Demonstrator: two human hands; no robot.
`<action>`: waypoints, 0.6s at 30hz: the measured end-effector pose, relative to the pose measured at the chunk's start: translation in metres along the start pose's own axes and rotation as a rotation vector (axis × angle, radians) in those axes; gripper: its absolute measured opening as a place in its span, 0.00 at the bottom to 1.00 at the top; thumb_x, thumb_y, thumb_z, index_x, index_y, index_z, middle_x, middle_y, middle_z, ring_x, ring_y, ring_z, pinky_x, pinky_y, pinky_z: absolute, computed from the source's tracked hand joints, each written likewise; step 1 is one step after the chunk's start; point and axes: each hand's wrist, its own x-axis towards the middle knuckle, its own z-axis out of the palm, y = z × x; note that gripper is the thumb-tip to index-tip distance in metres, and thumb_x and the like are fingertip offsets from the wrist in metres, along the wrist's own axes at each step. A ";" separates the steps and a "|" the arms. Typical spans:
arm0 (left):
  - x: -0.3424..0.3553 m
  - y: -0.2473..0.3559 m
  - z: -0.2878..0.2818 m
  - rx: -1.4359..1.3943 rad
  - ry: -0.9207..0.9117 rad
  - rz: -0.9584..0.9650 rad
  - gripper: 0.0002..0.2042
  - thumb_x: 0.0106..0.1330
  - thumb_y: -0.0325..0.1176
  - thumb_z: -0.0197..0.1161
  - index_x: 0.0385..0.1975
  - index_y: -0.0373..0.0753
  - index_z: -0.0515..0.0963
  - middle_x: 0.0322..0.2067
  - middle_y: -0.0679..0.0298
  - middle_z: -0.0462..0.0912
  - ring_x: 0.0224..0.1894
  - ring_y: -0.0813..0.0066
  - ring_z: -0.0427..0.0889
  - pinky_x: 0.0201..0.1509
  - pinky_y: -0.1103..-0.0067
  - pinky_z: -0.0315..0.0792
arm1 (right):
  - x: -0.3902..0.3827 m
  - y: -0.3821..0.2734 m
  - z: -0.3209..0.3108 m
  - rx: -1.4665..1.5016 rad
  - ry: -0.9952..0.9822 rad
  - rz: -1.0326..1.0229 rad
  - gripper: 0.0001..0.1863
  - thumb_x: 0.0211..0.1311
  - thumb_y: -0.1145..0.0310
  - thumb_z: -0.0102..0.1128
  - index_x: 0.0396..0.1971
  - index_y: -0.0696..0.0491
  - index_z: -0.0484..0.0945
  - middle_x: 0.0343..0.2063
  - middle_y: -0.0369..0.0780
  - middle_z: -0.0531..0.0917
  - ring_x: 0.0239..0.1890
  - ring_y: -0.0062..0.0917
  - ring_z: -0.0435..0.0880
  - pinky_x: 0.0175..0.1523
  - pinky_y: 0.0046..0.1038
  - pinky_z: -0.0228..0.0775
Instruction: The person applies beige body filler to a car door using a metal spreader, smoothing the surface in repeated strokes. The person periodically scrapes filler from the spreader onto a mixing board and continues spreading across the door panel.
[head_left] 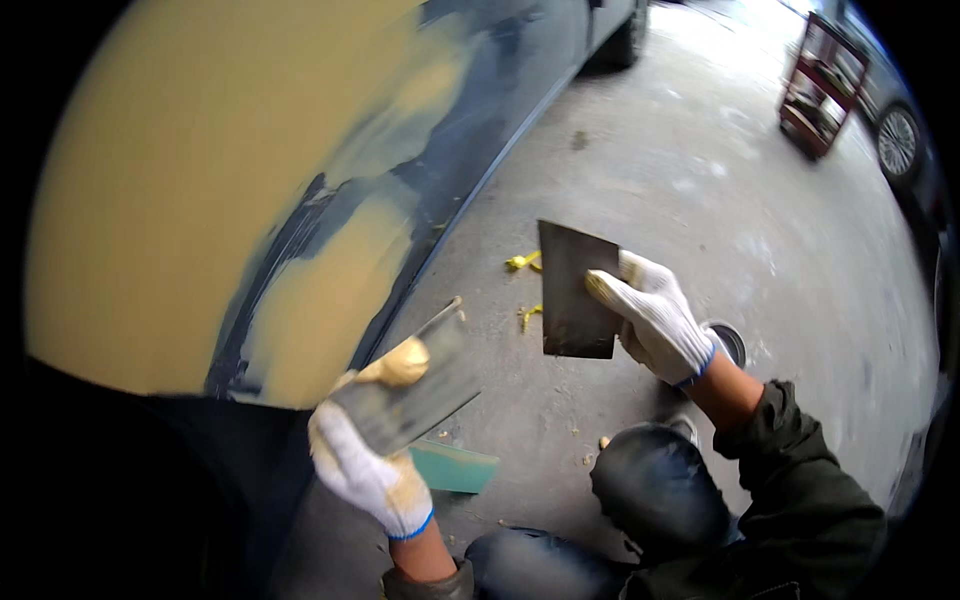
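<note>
My left hand (368, 465), in a white knit glove smeared with tan paste, grips a grey putty board (432, 385) at its near end. A lump of tan body filler (406, 362) sits on that board. My right hand (655, 310), gloved too, pinches a dark flat rectangular putty spreader (578, 300) between thumb and fingers, held up over the floor. The two tools are apart. To the left stands a dark car body panel (465, 130), largely coated with tan filler (190, 200); neither hand touches it.
A green flat sheet (453, 466) lies on the concrete floor (640, 150) beyond my left wrist. Yellow scraps (522, 262) lie nearby. A round can (728, 342) is partly hidden by my right hand. Farther right stand a red cart (825, 85) and another car's wheel (897, 140).
</note>
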 end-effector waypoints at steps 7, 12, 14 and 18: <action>0.009 0.049 0.067 -0.421 -0.029 -0.377 0.16 0.76 0.38 0.49 0.43 0.28 0.76 0.40 0.56 0.81 0.43 0.70 0.80 0.49 0.73 0.76 | 0.030 -0.016 0.004 -0.948 -0.213 -1.257 0.22 0.54 0.66 0.62 0.51 0.40 0.80 0.49 0.31 0.81 0.50 0.26 0.82 0.54 0.33 0.77; 0.014 0.059 0.083 -0.377 0.124 -0.330 0.18 0.76 0.41 0.49 0.44 0.28 0.75 0.42 0.55 0.81 0.42 0.69 0.81 0.47 0.74 0.76 | 0.057 0.008 -0.011 -0.869 -0.463 -1.206 0.21 0.54 0.65 0.60 0.51 0.40 0.77 0.49 0.32 0.80 0.53 0.26 0.79 0.59 0.34 0.73; 0.017 0.047 0.077 -0.369 0.217 -0.361 0.20 0.77 0.42 0.48 0.46 0.27 0.75 0.43 0.55 0.81 0.43 0.69 0.81 0.48 0.74 0.77 | 0.080 0.016 -0.029 -0.868 -0.393 -1.214 0.23 0.55 0.65 0.61 0.54 0.39 0.76 0.50 0.32 0.80 0.53 0.27 0.79 0.60 0.36 0.73; 0.002 0.036 0.063 -0.249 0.255 -0.314 0.20 0.77 0.42 0.48 0.46 0.26 0.75 0.42 0.55 0.81 0.44 0.69 0.81 0.49 0.74 0.76 | 0.158 -0.020 -0.056 -0.906 -0.043 -1.406 0.20 0.58 0.66 0.63 0.52 0.38 0.78 0.52 0.33 0.81 0.55 0.28 0.80 0.63 0.39 0.71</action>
